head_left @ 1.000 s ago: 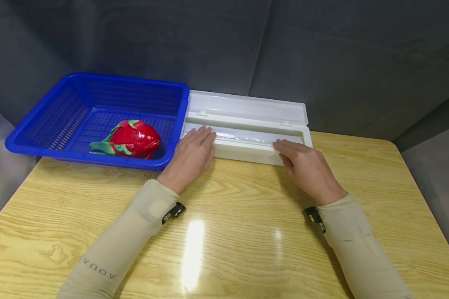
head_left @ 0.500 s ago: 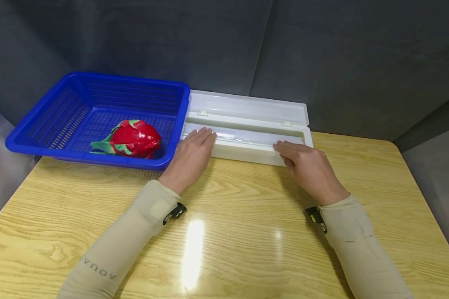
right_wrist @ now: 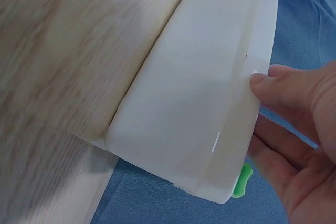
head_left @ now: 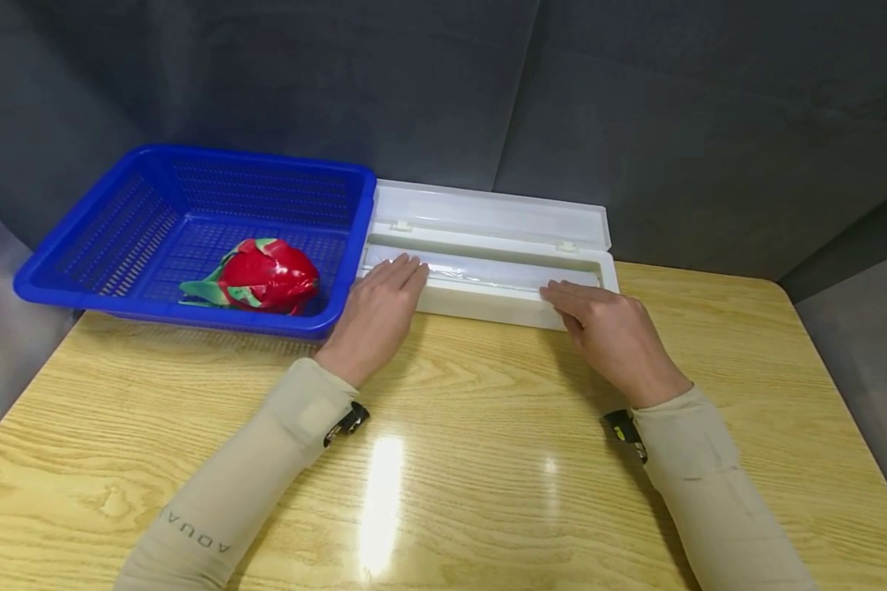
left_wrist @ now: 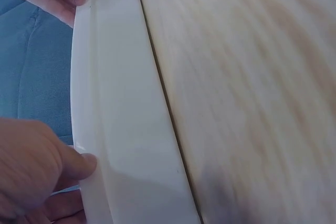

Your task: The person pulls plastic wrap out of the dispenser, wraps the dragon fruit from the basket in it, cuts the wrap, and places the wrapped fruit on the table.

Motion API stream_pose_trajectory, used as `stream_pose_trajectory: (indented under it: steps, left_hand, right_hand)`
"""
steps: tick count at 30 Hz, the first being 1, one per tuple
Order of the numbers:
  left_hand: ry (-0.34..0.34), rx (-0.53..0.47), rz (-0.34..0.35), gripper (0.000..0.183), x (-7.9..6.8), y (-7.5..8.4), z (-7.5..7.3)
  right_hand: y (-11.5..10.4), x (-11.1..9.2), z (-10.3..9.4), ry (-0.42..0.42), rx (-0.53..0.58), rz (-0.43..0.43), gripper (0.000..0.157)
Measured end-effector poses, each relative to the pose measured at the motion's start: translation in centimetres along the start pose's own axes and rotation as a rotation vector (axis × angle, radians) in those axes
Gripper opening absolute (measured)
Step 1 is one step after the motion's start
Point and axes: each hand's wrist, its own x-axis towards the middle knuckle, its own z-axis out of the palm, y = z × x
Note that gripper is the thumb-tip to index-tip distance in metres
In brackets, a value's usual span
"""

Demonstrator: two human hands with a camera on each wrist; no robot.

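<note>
A long white cling film box [head_left: 488, 308] lies along the back of the table, its hinged lid [head_left: 488, 209] folded back. Inside rests a roll of cling film [head_left: 480, 268], shiny along its front. My left hand [head_left: 377, 316] grips the front rim near the left end; in the left wrist view its thumb [left_wrist: 84, 165] presses the outer wall. Near the right end my right hand [head_left: 609, 336] pinches the same rim, and the right wrist view shows its thumb [right_wrist: 268, 85] on the outside. What the fingertips touch inside the box is hidden.
Left of the box stands a blue plastic basket [head_left: 192, 310], close against it, holding a red dragon fruit [head_left: 273, 275] with green scales. A small green piece [right_wrist: 242, 180] shows beyond the box's right end. Dark cloth [head_left: 443, 90] hangs behind the wooden table [head_left: 473, 460].
</note>
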Motion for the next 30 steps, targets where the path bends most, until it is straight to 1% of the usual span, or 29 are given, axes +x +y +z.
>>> stream_pose_trajectory:
  steps: [8, 17, 22, 30]
  left_hand:
    - [0.004, 0.009, 0.005, 0.039, -0.08, 0.14, -0.11]
    - [0.051, 0.02, 0.026, 0.035, -0.06, 0.19, -0.01]
    - [0.081, 0.022, 0.033, 0.032, -0.11, 0.17, 0.03]
    - [0.09, 0.027, 0.032, 0.031, -0.14, 0.22, -0.08]
  right_hand:
    - [-0.05, 0.01, -0.03, 0.001, -0.012, -0.005, 0.032]
    - [-0.09, -0.01, -0.11, 0.006, -0.024, -0.005, 0.033]
    - [-0.07, -0.06, -0.07, 0.03, -0.024, -0.018, 0.032]
    - [-0.08, -0.08, -0.05, 0.052, -0.019, -0.021, 0.031]
